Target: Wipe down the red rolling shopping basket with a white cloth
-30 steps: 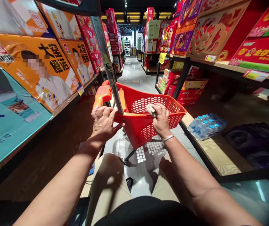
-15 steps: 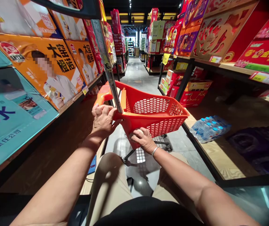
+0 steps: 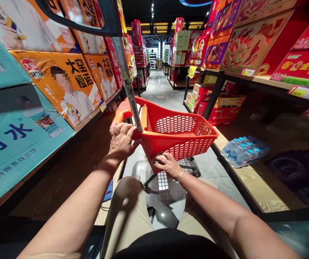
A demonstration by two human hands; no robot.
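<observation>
An orange-red shopping cart (image 3: pixel 176 124) with a honeycomb-patterned basket stands in front of my knees, and nothing shows inside it. My left hand (image 3: pixel 122 141) is wrapped over the cart's left edge, just below its handle (image 3: pixel 122 111). A worn metal pole (image 3: pixel 127 84) rises beside that hand. Lower down, my right hand (image 3: pixel 168 163) has its fingers curled around a small pale, roundish thing (image 3: pixel 160 158) against the cart's side. What that thing is cannot be made out. A bracelet circles my right wrist.
Shelves with orange drink cartons (image 3: pixel 59 84) and turquoise cartons (image 3: pixel 22 133) line the left. On the right are red gift boxes (image 3: pixel 303 68) and, lower, wrapped water bottles (image 3: pixel 242 151). A phone-like screen (image 3: pixel 108 190) lies by my left knee. The tiled aisle (image 3: pixel 157 82) runs ahead.
The view has shifted slightly, so shelves and cart sit a little lower and further right. Both hands remain at the same places on the cart; the right fingers have moved slightly.
</observation>
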